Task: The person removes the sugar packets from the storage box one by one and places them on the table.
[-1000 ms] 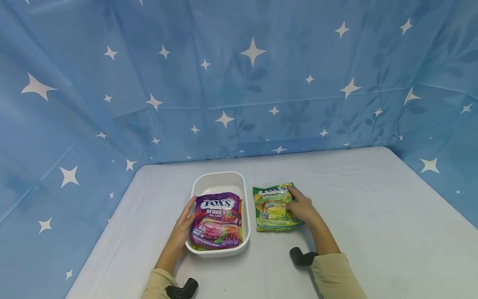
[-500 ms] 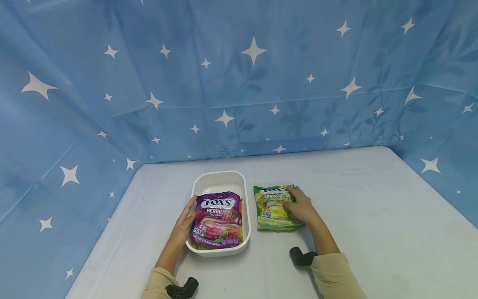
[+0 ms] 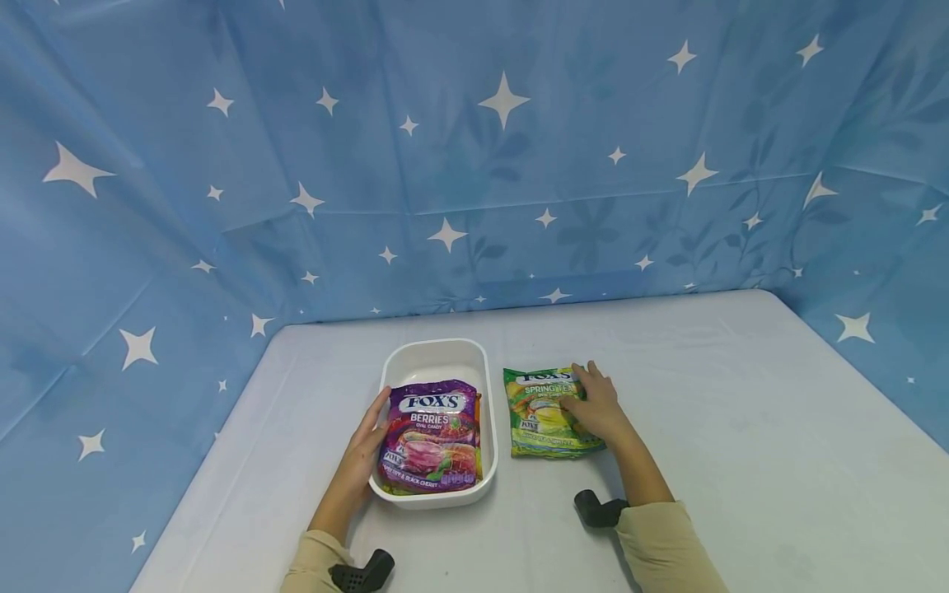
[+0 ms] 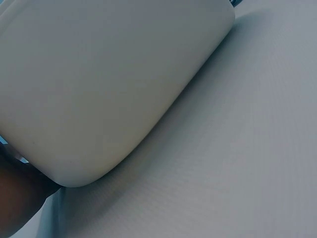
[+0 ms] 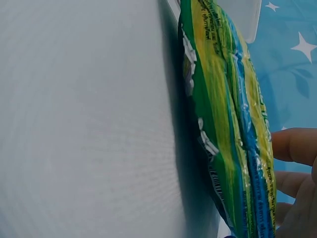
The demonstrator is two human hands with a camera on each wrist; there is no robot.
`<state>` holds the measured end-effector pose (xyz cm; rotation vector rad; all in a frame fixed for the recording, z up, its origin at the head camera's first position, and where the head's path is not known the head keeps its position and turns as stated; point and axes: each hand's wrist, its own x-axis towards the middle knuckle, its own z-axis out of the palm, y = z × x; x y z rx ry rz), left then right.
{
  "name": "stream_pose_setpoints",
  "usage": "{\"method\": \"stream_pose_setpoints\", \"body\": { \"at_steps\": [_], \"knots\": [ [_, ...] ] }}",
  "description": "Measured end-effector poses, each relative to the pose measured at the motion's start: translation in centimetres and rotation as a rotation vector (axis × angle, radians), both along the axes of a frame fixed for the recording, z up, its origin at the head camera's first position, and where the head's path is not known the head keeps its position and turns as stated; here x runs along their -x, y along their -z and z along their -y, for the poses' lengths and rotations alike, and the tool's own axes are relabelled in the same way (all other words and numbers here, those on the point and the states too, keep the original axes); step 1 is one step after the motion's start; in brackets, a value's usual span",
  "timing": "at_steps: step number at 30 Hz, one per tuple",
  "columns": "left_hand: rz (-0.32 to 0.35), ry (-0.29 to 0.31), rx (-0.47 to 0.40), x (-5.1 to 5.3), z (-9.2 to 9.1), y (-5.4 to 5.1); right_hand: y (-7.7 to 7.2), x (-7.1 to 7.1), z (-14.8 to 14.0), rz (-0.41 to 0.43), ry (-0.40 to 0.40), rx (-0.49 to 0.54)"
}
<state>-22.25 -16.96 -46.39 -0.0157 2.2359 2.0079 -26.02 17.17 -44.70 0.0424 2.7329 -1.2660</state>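
Note:
In the head view a white oblong tub (image 3: 437,356) lies left of centre, with a purple Fox's Berries candy bag (image 3: 430,436) on top inside it. My left hand (image 3: 363,449) holds the tub's left side, thumb at the rim; its fingers are partly hidden. Right of the tub, a green Fox's Spring Tea candy bag (image 3: 541,412) lies flat on the table. My right hand (image 3: 602,409) rests on this bag's right part, fingers spread. From the right wrist, fingers (image 5: 294,145) touch the upper face of the green bag (image 5: 218,99), and a blue strip runs along its side.
Beneath everything is a white-covered table (image 3: 741,428). A blue curtain (image 3: 563,148) with white stars hangs behind it and at both sides. Edges of other bags show under the purple bag in the tub. Black wrist devices (image 3: 363,572) sit on both arms.
The green bag has shifted slightly toward me at its far edge. My right hand's fingers have spread apart on it. My left hand and the tub stay in place.

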Motion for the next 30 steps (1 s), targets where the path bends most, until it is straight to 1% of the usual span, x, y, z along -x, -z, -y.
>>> {"method": "stream_pose_setpoints", "body": {
  "at_steps": [6,13,18,24,30],
  "knots": [
    [-0.013,-0.001,0.000,-0.1,0.0,0.0,-0.3,-0.2,0.2,-0.033,-0.010,-0.026],
    [-0.006,0.004,-0.014,-0.2,-0.1,-0.1,-1.0,-0.4,0.6,-0.077,-0.027,-0.026],
    [-0.006,0.012,-0.025,0.1,0.0,-0.1,-1.3,-0.4,1.3,-0.080,-0.041,-0.020],
    [-0.027,0.018,-0.050,0.2,0.1,0.1,-2.2,-0.2,2.1,-0.102,-0.085,-0.047],
    [-0.034,0.024,-0.084,0.1,0.0,0.2,-3.1,-0.2,2.9,-0.086,-0.095,-0.065]
  ]
}}
